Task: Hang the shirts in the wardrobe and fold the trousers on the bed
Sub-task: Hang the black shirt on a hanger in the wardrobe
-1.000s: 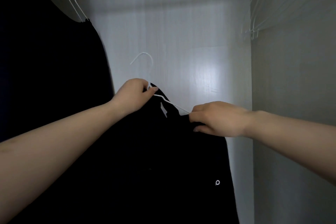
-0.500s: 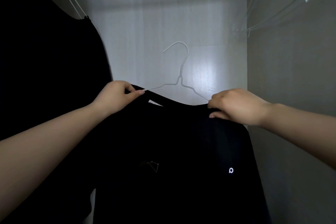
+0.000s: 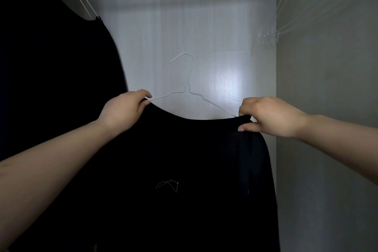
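Head view, hanger (image 3: 189, 90) ends hidden in shirt (image 3: 184, 170)

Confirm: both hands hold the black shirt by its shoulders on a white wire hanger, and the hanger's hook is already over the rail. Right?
Not quite. The head view shows the white wire hanger with its hook free in the air in front of the wardrobe's back wall, not over any rail. The rest stands: the left hand and right hand hold the black shirt by its shoulders on that hanger.
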Demonstrator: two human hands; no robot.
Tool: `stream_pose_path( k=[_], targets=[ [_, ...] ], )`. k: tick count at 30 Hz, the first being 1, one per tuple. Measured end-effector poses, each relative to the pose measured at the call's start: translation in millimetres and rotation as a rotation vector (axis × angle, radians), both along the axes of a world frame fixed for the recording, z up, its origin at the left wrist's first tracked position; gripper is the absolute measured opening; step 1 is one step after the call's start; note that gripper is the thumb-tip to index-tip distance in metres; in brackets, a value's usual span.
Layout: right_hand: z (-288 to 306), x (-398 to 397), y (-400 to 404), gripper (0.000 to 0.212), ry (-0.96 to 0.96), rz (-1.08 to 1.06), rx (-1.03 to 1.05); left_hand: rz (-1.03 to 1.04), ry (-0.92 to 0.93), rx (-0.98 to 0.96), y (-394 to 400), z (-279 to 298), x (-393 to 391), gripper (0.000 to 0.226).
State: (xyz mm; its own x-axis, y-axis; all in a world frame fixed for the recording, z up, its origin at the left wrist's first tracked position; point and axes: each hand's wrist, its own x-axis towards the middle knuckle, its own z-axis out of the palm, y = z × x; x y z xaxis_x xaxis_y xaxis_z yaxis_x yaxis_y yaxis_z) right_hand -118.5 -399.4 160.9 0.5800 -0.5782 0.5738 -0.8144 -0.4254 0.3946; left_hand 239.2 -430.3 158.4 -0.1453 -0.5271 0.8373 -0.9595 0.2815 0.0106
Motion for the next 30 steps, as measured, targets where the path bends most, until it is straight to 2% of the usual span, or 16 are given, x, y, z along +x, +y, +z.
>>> stream_pose_path(
  k=[4, 7, 11, 15, 18, 23, 27, 30],
  targets=[
    [0, 2, -1, 0.029, -0.322, 0.125, 0.105, -0.059, 0.027, -0.001, 3, -2, 3, 0.02],
    [3, 6, 2, 0.036, -0.604, 0.183, 0.412, -0.037, 0.034, -0.058, 6, -5, 7, 0.018],
    [5, 11, 7, 0.017, -0.667, 0.229, 0.762, -0.037, 0.081, -0.072, 7, -6, 10, 0.017],
    [1, 37, 16, 0.034, -0.936, 0.54, 1.02, -0.11, 0.191, -0.003, 3, 1, 13, 0.017],
    [3, 59, 18, 0.035, -1.089, 0.712, 1.116, -0.239, 0.321, 0.085, 1, 4, 13, 0.018],
    [5, 98, 11, 0.026, -1.399, 0.792, 1.241, -0.46, 0.652, 0.208, 12, 7, 5, 0.029],
    [7, 130, 12, 0.011, -1.39, 0.825, 1.327, -0.611, 0.851, 0.326, 31, 12, 0, 0.021],
    [18, 156, 16, 0.028, -1.358, 0.834, 1.297, -0.684, 0.916, 0.39, 45, 21, 5, 0.025]
  ],
)
